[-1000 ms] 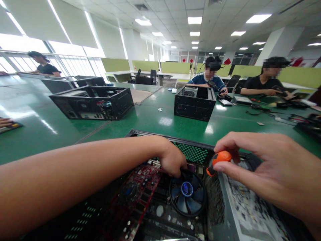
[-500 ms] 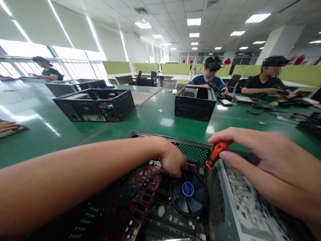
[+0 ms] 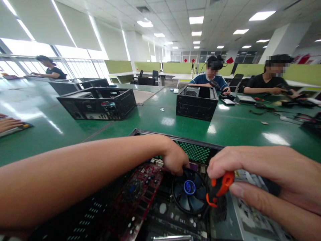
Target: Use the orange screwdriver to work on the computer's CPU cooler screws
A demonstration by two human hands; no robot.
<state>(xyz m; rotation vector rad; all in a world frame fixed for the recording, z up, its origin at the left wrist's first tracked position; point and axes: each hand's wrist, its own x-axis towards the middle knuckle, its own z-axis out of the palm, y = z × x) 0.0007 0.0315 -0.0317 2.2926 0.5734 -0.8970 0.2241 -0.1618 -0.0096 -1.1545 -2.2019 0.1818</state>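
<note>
My left hand [image 3: 175, 158] is down in the open PC case [image 3: 200, 143], curled at the upper-L rim of the black fan [image 3: 189, 187]. Fingertips are mostly hidden by the knuckles, so can't tell if those fingers are pinching the rim or just resting there. My left forearm [image 3: 87, 170] hides a good part of the case's L side.

My right hand [image 3: 263, 167] has an orange/black tool handle [image 3: 222, 187] pinched btwn thumb & fingers, closed to abt the handle's width. It's held at a slant, lower end just R of the fan; can't make out any shaft or tip.

The fan sits inside the case, R of the red circuit board [image 3: 140, 194], L of a grey metal box [image 3: 233, 217]; lettering on its blue hub isn't readable. Case is on my side of the green table [image 3: 150, 120], bottom part cut off, lower-L inside v. dark.

Twd the table's far edge: a 2nd black case [image 3: 100, 105] to the L, a 3rd [image 3: 197, 103] nr centre, partly blocking a person in blue [image 3: 197, 80] at that edge. Person in black [image 3: 265, 83] is further R, things in hand hard to ID. Far L, someone else's hand [image 3: 11, 124], cut off by the view.
</note>
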